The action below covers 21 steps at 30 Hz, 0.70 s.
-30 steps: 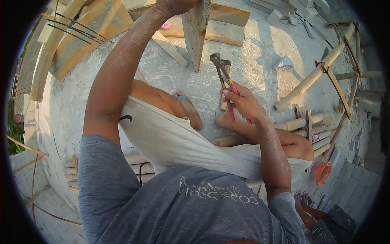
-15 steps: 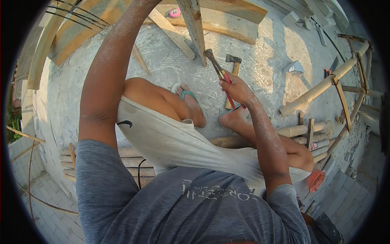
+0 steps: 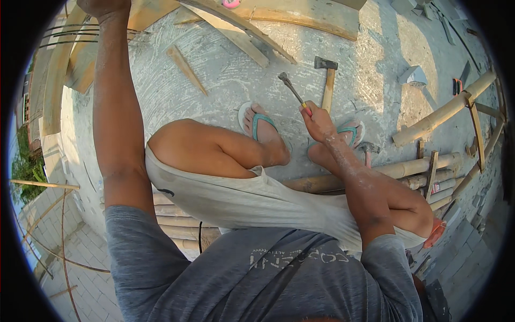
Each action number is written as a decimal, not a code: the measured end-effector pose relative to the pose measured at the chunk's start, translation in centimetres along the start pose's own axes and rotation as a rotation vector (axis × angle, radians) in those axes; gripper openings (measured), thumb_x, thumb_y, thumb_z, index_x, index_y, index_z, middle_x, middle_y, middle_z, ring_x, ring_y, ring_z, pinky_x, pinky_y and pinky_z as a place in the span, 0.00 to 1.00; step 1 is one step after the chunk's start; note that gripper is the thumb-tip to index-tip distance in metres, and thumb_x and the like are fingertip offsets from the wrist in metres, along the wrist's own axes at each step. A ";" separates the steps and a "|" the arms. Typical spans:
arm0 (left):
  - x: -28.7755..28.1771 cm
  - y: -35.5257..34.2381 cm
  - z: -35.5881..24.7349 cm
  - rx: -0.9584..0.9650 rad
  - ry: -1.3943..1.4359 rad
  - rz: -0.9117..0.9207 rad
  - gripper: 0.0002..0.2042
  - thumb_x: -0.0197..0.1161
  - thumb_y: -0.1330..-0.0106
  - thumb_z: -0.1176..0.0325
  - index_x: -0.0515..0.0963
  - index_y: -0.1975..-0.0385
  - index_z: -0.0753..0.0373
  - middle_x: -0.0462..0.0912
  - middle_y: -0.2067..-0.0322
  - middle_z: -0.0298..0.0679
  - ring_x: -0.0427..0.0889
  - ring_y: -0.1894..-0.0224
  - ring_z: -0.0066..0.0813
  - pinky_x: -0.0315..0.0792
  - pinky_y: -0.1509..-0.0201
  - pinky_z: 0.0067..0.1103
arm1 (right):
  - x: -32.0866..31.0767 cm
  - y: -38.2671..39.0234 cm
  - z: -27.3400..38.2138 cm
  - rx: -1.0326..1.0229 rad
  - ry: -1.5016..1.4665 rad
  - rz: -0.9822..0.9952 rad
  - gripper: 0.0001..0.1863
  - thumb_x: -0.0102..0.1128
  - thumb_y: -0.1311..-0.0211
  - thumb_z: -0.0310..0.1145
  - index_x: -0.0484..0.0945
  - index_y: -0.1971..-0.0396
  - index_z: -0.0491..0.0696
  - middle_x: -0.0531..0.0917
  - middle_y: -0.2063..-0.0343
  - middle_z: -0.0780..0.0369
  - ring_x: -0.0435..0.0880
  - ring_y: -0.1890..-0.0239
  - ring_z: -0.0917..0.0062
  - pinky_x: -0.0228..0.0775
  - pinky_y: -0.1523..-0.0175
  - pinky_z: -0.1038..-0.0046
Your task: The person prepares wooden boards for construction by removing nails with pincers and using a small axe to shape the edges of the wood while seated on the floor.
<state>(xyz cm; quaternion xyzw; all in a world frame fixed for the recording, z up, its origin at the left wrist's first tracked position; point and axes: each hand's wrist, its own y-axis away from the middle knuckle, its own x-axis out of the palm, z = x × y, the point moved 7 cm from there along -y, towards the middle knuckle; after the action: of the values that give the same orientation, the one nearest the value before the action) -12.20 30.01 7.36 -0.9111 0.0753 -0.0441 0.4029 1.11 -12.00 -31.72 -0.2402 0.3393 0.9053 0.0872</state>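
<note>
In my right hand are long-nosed metal pincers with red and yellow handles; my fingers wrap round the grips, and the jaws point up and left above the concrete. Just beyond that hand, a hammer with a dark head and wooden handle lies on the floor. My left arm stretches to the top left, where my left hand is partly cut off by the picture's edge, its fingers out of sight. A narrow board slants down from the top edge, its end near the pincers.
Wide planks lie at the far side, with a pointed wood piece nearer. A second hammer is beside my right foot. A trowel and bamboo poles are on the right; thin dark rods are at upper left.
The narrow board has swung from near upright to a slant toward the upper left. My left hand has come into view at the top left. My right hand has moved slightly right and down with the pincers.
</note>
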 end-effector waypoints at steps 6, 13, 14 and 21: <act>-2.9 -0.7 3.6 -0.133 0.367 0.268 0.29 0.34 0.36 0.48 0.73 0.83 0.68 0.78 0.75 0.47 0.74 0.61 0.40 0.66 0.45 0.33 | 1.6 0.1 0.2 -0.113 -0.405 -0.011 0.19 0.52 0.24 0.43 0.75 0.46 0.44 0.84 0.67 0.58 0.84 0.65 0.69 0.75 0.55 0.65; 2.8 3.3 -2.5 -0.018 0.433 0.252 0.26 0.38 0.22 0.51 0.67 0.85 0.54 0.66 0.84 0.31 0.67 0.75 0.23 0.60 0.68 0.20 | -6.0 1.1 8.5 -0.335 -0.258 -0.096 0.18 0.55 0.26 0.43 0.77 0.49 0.42 0.83 0.64 0.60 0.82 0.63 0.76 0.74 0.51 0.68; 2.8 3.3 -2.7 -0.022 0.442 0.249 0.26 0.38 0.22 0.51 0.67 0.85 0.54 0.66 0.84 0.31 0.67 0.75 0.23 0.60 0.68 0.20 | -6.4 1.1 8.8 -0.225 -0.191 -0.017 0.18 0.56 0.26 0.43 0.77 0.49 0.43 0.83 0.64 0.59 0.82 0.61 0.75 0.74 0.51 0.68; 6.7 5.2 -6.5 0.267 0.289 0.571 0.27 0.37 0.21 0.53 0.69 0.86 0.55 0.65 0.84 0.30 0.64 0.79 0.20 0.59 0.72 0.19 | -8.4 3.1 9.1 -0.228 0.161 -0.082 0.27 0.53 0.26 0.39 0.66 0.29 0.61 0.84 0.58 0.49 0.85 0.55 0.56 0.75 0.47 0.59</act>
<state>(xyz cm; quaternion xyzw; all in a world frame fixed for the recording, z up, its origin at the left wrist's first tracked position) -7.08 20.68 7.99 -0.7767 0.3772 -0.0674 0.5000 4.05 -8.33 -19.86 -0.3341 0.2303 0.9114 0.0688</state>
